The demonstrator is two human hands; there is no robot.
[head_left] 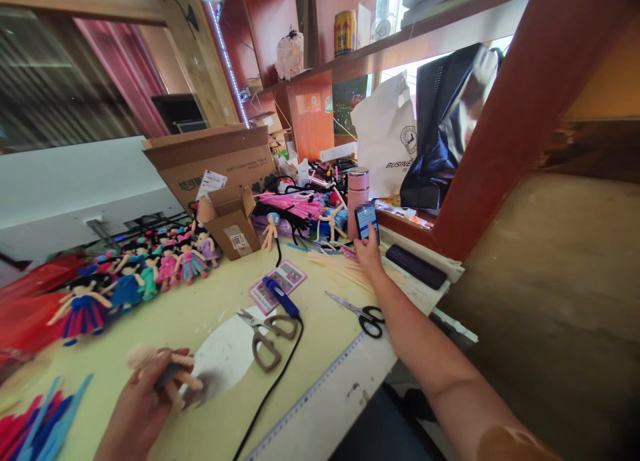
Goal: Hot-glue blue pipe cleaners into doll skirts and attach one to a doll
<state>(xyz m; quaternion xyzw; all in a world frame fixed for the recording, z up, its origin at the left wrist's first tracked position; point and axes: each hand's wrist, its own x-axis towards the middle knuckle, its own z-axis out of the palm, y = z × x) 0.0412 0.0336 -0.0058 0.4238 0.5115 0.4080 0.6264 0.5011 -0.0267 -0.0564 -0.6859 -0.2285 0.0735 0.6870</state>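
My left hand (143, 401) is at the near left of the table, its fingers closed round a small beige pipe-cleaner doll (165, 367) with a fuzzy head. My right hand (369, 253) reaches far forward and grips a smartphone (367, 221) with a lit screen, held upright beside a pink tumbler (358, 197). Between the hands lie grey-handled scissors (267, 337), a blue-handled tool (281, 296) with a black cable, and black-handled scissors (363, 313).
A row of finished dolls in coloured dresses (140, 274) lies at the left. Cardboard boxes (227, 217), pink pipe cleaners (293, 204), a white bag (387, 137) and a black bag (447, 121) crowd the back. A red wooden post (515, 107) stands right. Blue and red strips (35, 424) lie near left.
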